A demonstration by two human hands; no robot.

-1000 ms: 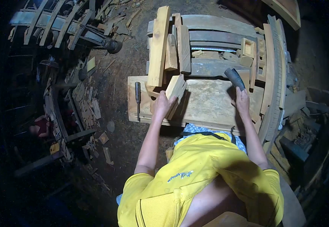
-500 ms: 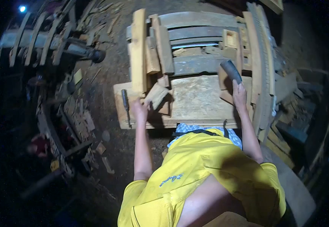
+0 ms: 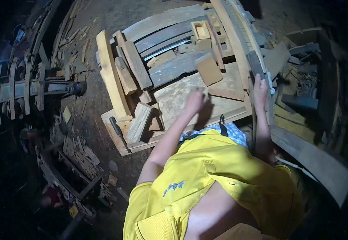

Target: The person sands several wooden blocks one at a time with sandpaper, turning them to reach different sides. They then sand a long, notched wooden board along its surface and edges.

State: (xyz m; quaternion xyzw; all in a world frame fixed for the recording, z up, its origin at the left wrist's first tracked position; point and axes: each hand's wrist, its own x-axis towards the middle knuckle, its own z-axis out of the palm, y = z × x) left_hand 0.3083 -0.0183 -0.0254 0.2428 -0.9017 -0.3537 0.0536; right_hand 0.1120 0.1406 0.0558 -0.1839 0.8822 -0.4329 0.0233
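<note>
My right hand (image 3: 260,90) is wrapped around a dark oblong block (image 3: 255,64), raised at the right side of the bench by the long rails. My left hand (image 3: 195,100), its fingers curled in and nothing visible in them, hovers over the middle of the pale wooden board (image 3: 172,100). To its left a light wooden block (image 3: 139,122) leans on other pieces, touched by neither hand. A dark-handled chisel (image 3: 118,130) lies near the board's left end. Right of my left hand a brown wooden block (image 3: 208,69) rests on the board.
Lengths of timber (image 3: 113,76) lie along the left of the bench, and long rails (image 3: 232,40) run along its right. A small wooden box (image 3: 201,31) sits toward the back. Wood scraps (image 3: 86,154) litter the floor at left, and a slatted wooden frame (image 3: 28,88) stands beyond.
My left hand has let go of the light block and moved right over the board. My right hand has carried the dark block right, to the rails. The view has turned.
</note>
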